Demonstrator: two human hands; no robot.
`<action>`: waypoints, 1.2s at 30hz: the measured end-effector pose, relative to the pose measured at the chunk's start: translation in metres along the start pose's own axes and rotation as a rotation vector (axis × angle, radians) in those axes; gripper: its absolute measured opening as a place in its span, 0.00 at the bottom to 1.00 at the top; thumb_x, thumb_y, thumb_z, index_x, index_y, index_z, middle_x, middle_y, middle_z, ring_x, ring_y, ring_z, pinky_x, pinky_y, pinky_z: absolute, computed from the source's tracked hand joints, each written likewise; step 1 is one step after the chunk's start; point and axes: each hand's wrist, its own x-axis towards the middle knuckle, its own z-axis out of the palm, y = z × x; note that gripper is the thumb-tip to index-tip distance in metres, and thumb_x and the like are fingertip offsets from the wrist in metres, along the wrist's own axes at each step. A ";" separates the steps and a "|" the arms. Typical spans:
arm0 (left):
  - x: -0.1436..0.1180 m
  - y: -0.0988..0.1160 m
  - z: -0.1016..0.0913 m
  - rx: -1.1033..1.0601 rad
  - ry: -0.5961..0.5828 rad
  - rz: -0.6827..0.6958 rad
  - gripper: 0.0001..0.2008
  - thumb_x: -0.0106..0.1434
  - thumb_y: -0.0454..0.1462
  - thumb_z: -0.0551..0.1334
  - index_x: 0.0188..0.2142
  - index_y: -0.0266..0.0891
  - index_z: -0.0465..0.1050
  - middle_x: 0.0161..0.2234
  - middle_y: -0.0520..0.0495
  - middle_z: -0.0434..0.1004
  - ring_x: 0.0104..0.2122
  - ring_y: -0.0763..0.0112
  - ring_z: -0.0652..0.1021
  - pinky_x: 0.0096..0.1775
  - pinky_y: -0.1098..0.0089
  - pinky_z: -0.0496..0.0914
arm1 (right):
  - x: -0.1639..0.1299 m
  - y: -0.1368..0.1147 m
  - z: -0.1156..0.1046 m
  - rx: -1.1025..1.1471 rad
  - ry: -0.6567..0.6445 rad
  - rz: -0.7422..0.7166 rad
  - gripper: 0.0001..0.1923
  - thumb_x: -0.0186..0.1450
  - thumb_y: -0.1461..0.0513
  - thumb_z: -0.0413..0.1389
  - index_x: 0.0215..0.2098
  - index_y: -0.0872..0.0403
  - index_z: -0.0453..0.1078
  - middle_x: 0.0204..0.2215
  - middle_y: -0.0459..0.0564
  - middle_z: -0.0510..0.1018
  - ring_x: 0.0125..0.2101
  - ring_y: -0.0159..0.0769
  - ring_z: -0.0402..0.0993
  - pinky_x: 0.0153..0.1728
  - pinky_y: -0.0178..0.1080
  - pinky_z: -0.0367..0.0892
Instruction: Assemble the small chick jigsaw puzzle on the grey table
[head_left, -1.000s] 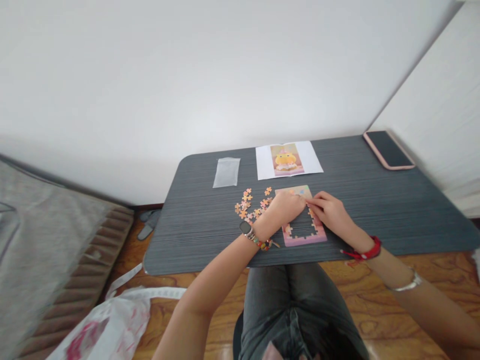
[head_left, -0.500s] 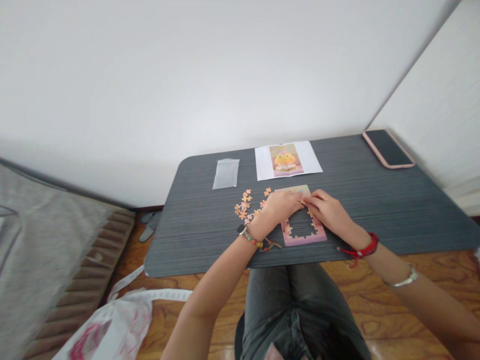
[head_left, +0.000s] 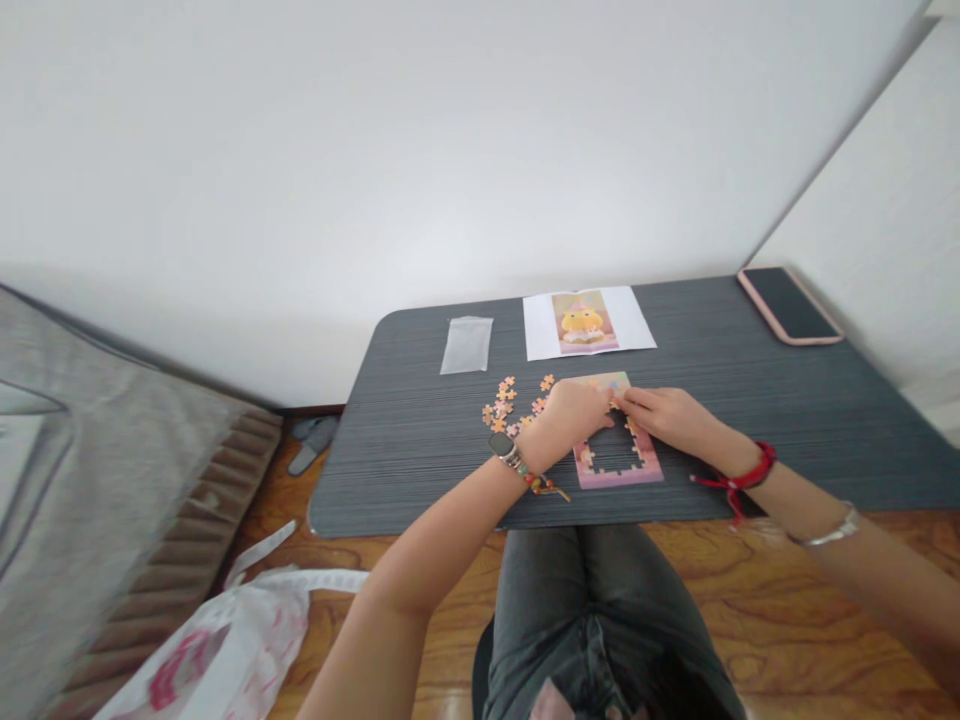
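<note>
Puzzle (head_left: 621,480) was laid on table (head_left: 420,450) within reach, far part touched by left hand (head_left: 574,412) and right hand (head_left: 667,415), likely for steadying; right fingers bunched, left's partly hidden, any pinch untellable. Loose pieces (head_left: 498,426) were spread left, likely for picking.

Soft, diffuse light leaves the scene fairly bright, the wall (head_left: 450,200) palest just above the bench (head_left: 405,440) and greyer toward the upper corners. Faint glare touches the floor (head_left: 442,660). Wide-angle distortion stretches the lower edges, and fine detail in the loose puzzle pieces (head_left: 499,425) smears softly.
</note>
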 end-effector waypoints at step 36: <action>-0.079 0.045 0.038 -0.104 0.266 -0.511 0.24 0.62 0.44 0.57 0.57 0.45 0.60 0.41 0.44 0.68 0.43 0.60 0.69 0.43 0.62 0.67 | -0.018 -0.016 0.013 0.283 0.095 0.295 0.10 0.67 0.62 0.42 0.41 0.55 0.63 0.49 0.57 0.72 0.48 0.40 0.68 0.50 0.48 0.62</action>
